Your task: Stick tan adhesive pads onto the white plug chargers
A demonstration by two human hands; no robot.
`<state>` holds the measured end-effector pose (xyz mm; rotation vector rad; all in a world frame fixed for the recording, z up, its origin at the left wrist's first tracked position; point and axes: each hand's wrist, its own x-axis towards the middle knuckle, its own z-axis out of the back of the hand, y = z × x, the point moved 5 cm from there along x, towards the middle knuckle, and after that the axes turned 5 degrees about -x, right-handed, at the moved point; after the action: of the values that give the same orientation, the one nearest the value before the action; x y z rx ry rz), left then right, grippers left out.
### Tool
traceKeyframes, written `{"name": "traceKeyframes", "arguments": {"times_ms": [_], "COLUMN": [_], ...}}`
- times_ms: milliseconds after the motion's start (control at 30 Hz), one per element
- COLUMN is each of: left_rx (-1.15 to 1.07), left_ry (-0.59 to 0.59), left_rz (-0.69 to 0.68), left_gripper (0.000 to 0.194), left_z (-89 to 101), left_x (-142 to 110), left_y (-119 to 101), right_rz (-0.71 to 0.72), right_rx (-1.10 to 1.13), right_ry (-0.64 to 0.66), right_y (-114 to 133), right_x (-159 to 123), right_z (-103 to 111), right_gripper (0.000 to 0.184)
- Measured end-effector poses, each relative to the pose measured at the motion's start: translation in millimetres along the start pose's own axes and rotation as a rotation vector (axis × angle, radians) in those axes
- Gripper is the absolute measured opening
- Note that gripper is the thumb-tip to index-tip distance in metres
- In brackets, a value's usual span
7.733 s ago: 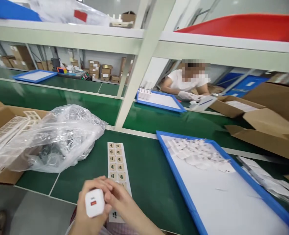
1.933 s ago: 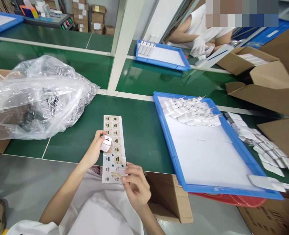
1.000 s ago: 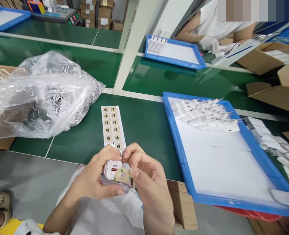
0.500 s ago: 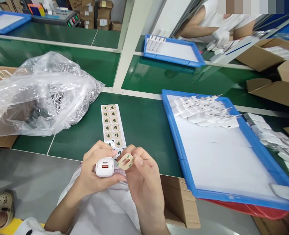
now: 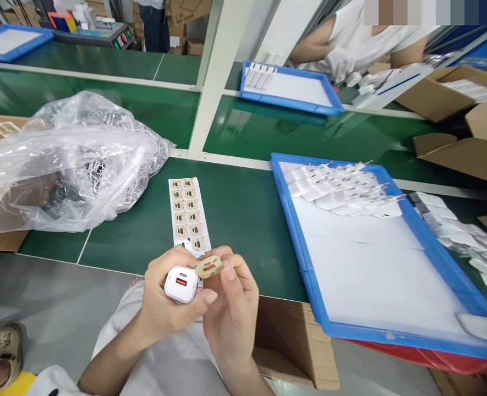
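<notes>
My left hand (image 5: pixel 167 308) is wrapped round a white USB charger (image 5: pixel 181 284), its end face with two ports, one orange-red inside, turned up towards me. Between thumb and fingers, my right hand (image 5: pixel 233 300) pinches a tan sticker (image 5: pixel 209 267) with green marks and a cut-out in its middle. The sticker's left edge is close beside the charger's upper right corner; whether they touch I cannot tell. Just beyond my hands, a white sheet of stickers (image 5: pixel 186 206) lies on the green table, its near end hidden behind my fingers.
At right, a blue-rimmed tray (image 5: pixel 296 242) holds several white chargers (image 5: pixel 342 187). More wrapped chargers (image 5: pixel 458 231) lie beyond it. A clear plastic bag (image 5: pixel 82 159) bulges from a carton at left. A frame post (image 5: pixel 216 77) rises behind. Across the bench sits a gloved co-worker (image 5: pixel 342 60).
The sticker has moved up and left, closer to the charger, and now appears more tilted. The charger has turned slightly in my left hand. A standing person's legs now show at the back.
</notes>
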<state>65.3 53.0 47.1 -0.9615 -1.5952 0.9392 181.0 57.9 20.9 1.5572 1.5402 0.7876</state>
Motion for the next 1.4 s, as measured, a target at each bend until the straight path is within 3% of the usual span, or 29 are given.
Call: {"name": "traceKeyframes", "arguments": {"times_ms": [167,333,533,733,833,933,1133,1233,1300,1400], "left_rx": [-0.171,-0.112,-0.012,0.290,0.409,0.466,0.503,0.447,0.392,0.213], "left_ry": [0.066,0.025,-0.014,0.033,0.112,0.166,0.216,0.233,0.209,0.174], "left_rz": [0.117,0.175,0.093,-0.090,-0.160,-0.187,-0.163,-0.126,-0.018,0.185], "left_gripper": [0.057,0.031,0.023,0.017,0.016,0.015,0.015,0.004,0.023,0.053], "left_z": [-3.0,1.1,4.2,19.6,21.8,20.2,18.3,19.3,22.3,25.5], "left_x": [0,-4,-5,2,4,4,3,0,-4,-11], "left_y": [5,10,6,-8,-14,-16,-14,-8,0,14], "right_rz": [0.012,0.049,0.104,0.370,0.388,0.429,0.486,0.510,0.536,0.610], "right_rx": [-0.051,-0.062,-0.048,-0.449,-0.667,-0.819,-0.903,-0.898,-0.900,-0.836], "right_ry": [-0.016,0.002,0.026,0.118,0.315,0.382,0.418,0.433,0.391,0.227], "right_y": [0,2,0,32,48,59,64,65,66,69], "right_x": [0,0,-1,17,23,23,19,18,17,16], "right_z": [0,-1,-1,18,18,15,8,6,9,19], "right_gripper": [0.035,0.034,0.027,0.005,0.011,0.014,0.017,0.016,0.017,0.016]}}
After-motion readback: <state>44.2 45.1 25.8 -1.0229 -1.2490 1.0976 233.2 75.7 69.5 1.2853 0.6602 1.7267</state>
